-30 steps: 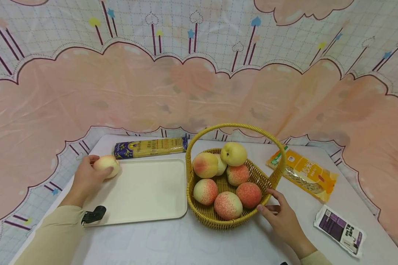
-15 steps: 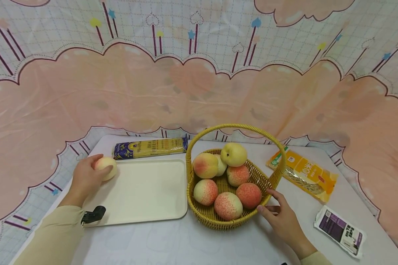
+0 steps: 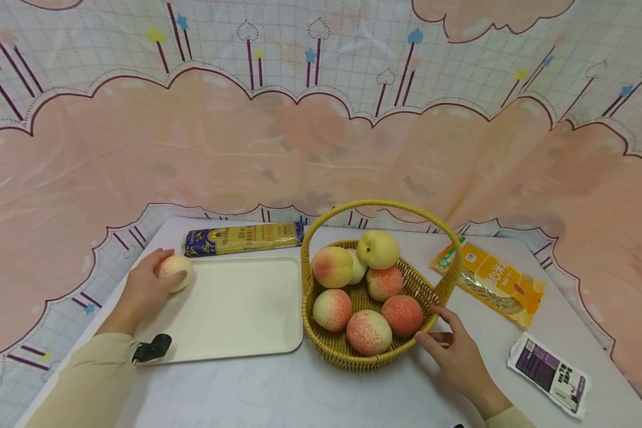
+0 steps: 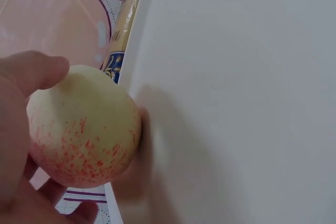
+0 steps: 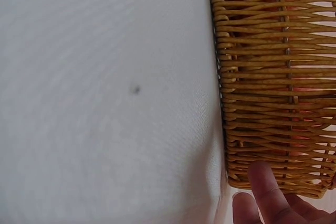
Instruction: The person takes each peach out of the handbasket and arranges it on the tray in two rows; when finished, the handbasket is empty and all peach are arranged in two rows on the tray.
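Observation:
In the head view, my left hand [image 3: 147, 285] holds a pale peach with red speckles [image 3: 175, 273] over the far left corner of a cream tray [image 3: 241, 309]. The left wrist view shows the thumb on top of that peach [image 4: 84, 129] and the fingers around its side. My right hand [image 3: 457, 356] touches the right front rim of a yellow wicker basket [image 3: 348, 361], thumb and index fingertip apart along it. Fingers [image 5: 265, 187] lie against the outer weave in the right wrist view. Several peaches [image 3: 368, 331] and a yellow fruit [image 3: 378, 249] sit in the basket.
A blue and yellow noodle packet [image 3: 246, 238] lies behind the tray. To the right of the basket lie an orange food bag [image 3: 494, 282] and a small white and purple packet [image 3: 548, 374]. The basket's tall handle [image 3: 377, 203] arches over the fruit.
The peach in my left hand has shifted slightly toward me and turned a little, staying over the tray's corner. My right hand and the basket have kept their places.

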Demonstrator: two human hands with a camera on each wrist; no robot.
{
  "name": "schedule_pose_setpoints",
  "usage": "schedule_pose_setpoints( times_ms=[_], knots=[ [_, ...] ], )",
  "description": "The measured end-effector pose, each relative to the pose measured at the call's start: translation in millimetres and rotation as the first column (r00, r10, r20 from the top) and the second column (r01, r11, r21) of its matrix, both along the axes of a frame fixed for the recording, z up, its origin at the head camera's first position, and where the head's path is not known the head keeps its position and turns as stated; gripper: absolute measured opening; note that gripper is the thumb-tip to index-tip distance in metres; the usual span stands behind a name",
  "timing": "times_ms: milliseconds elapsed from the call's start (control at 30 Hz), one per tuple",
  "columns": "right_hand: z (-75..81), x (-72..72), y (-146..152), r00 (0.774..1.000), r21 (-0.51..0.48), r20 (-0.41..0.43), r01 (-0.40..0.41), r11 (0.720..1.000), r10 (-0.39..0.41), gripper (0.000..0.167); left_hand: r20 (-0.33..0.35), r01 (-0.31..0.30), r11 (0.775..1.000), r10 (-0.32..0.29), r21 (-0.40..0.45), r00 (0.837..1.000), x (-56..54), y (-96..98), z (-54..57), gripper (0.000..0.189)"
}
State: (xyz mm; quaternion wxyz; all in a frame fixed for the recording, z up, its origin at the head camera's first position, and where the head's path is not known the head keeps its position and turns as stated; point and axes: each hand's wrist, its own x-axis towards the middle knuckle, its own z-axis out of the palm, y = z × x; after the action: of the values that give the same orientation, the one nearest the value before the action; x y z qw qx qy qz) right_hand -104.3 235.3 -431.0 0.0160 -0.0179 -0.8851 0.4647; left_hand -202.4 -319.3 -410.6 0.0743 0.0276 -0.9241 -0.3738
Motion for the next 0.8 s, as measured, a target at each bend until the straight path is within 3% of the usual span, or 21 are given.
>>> schedule_pose_setpoints(
  times_ms=[100,200,433,567,800],
  knots=[
    [0.6,-0.1,-0.2,1.0,0.004,-0.002,-0.002,1.0,0.002,0.062,-0.002,0.03,1.0,-0.03,-0.006,1.0,-0.4,-0.7,-0.5,0.064],
    [1.2,0.0,-0.7,1.0,0.002,0.001,0.0,1.0,0.0,0.062,-0.002,0.022,1.0,-0.022,-0.013,1.0,-0.3,-1.1,-0.4,0.064],
    [0.6,-0.1,-0.9,1.0,-0.005,0.009,-0.001,1.0,0.001,0.063,0.053,-0.089,0.995,0.087,0.048,0.995,4.6,-0.3,1.1,0.076],
    [0.2,-0.3,-0.8,1.0,-0.006,0.014,-0.004,1.0,0.004,0.063,0.049,-0.136,0.988,0.132,0.07,0.99,6.6,0.1,0.7,0.076],
    [0.6,-0.3,-0.8,1.0,0.005,0.009,0.002,1.0,-0.002,0.063,0.041,-0.071,0.997,0.07,0.014,0.997,2.4,0.0,2.5,0.065]
  ],
)
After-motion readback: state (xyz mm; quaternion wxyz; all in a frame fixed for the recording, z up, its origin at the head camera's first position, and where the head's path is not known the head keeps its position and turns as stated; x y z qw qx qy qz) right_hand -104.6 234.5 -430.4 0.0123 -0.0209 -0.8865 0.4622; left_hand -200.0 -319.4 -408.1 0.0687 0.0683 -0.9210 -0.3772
